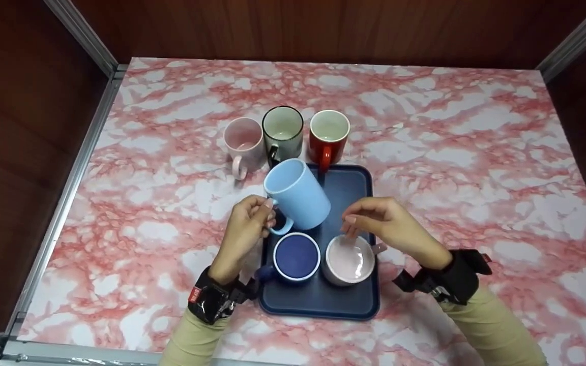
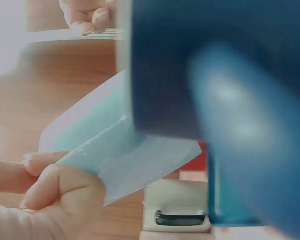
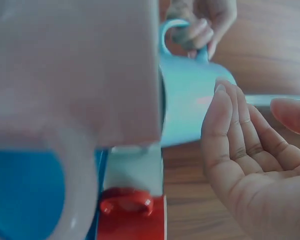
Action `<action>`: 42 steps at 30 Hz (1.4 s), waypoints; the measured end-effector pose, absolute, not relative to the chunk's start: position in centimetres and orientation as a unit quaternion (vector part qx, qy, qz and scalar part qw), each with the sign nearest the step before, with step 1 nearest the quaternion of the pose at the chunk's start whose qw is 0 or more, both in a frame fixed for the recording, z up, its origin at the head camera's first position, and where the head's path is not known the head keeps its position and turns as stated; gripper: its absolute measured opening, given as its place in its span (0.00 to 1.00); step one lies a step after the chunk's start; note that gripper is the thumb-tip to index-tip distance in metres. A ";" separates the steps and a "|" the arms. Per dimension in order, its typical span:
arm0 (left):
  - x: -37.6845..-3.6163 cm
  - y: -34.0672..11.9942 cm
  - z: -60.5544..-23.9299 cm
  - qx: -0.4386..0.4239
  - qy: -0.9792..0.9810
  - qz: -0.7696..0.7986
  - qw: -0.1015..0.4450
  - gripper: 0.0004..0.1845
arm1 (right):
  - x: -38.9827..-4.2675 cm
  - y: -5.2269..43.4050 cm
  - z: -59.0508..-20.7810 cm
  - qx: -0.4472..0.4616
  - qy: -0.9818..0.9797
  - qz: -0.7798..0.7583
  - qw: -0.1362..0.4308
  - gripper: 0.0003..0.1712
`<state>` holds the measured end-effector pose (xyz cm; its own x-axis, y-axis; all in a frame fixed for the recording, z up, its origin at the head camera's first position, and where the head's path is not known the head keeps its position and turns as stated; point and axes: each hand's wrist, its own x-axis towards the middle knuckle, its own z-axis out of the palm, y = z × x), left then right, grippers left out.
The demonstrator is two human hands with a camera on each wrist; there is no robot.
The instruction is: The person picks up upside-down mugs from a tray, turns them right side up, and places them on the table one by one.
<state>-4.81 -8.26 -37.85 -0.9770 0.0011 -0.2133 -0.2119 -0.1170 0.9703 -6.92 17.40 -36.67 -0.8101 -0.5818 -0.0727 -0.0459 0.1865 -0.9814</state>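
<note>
My left hand [image 1: 246, 229] pinches the handle of a light blue mug [image 1: 300, 195], which hangs tilted over the far part of a dark blue tray [image 1: 318, 300]. In the right wrist view the mug [image 3: 187, 100] shows its handle gripped by the left hand [image 3: 202, 25]. On the tray stand a dark blue mug [image 1: 297, 257] at left and a pale pink mug [image 1: 350, 260] at right. My right hand [image 1: 387, 223] hovers over the pale pink mug's far side, holding nothing. Its fingers [image 3: 240, 120] are gently bent, with the thumb apart from them.
Beyond the tray stand a pink mug [image 1: 244, 145], a white mug with black rim and handle [image 1: 283, 132], and a red mug [image 1: 329, 137], side by side. The marbled red and white table [image 1: 456, 152] is bordered by dark wooden panels [image 1: 323, 30] and metal rails [image 1: 69, 193].
</note>
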 end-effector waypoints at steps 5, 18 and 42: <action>-4.1 -8.0 -36.7 -0.070 0.595 0.795 0.089 0.07 | -5.8 16.5 -36.2 -0.254 0.703 -0.618 0.242 0.10; -2.8 -6.7 -35.7 -0.056 0.468 0.874 0.121 0.08 | -3.0 13.8 -36.7 -0.235 0.680 -0.639 0.274 0.14; -1.6 -3.6 -35.6 -0.058 0.376 0.918 0.114 0.08 | -0.3 9.5 -39.3 -0.063 0.530 -0.845 0.036 0.13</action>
